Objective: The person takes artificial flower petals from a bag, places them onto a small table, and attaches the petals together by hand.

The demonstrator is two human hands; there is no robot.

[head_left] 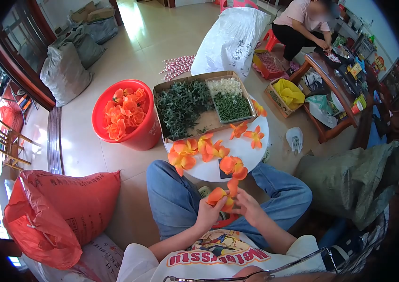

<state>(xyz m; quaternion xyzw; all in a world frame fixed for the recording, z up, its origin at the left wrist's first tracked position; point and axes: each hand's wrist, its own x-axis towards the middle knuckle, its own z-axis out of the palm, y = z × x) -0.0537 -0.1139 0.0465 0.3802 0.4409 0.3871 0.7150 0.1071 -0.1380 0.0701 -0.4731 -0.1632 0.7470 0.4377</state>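
Observation:
My left hand [207, 214] is closed around an orange-yellow artificial flower [220, 199] above my lap. Close beside it, my right hand [250, 209] has its fingers bent at the flower's right side, with an orange petal piece [232, 186] at its fingertips. On the round white table [199, 172] in front of my knees lie several loose orange petal layers [184, 155] and small star-shaped ones [255, 137]. An open cardboard box [207, 123] there holds dark green leaves [180, 105], thin green stems [232, 107] and whitish pieces [228, 87].
A red bucket [148, 132] of finished-looking orange flowers [125, 113] stands left of the table. A red sack [75, 211] is at my left, a dark green sack [350, 181] at my right. Behind the table is a white sack [230, 40]; another person [303, 23] sits at a wooden table [324, 70].

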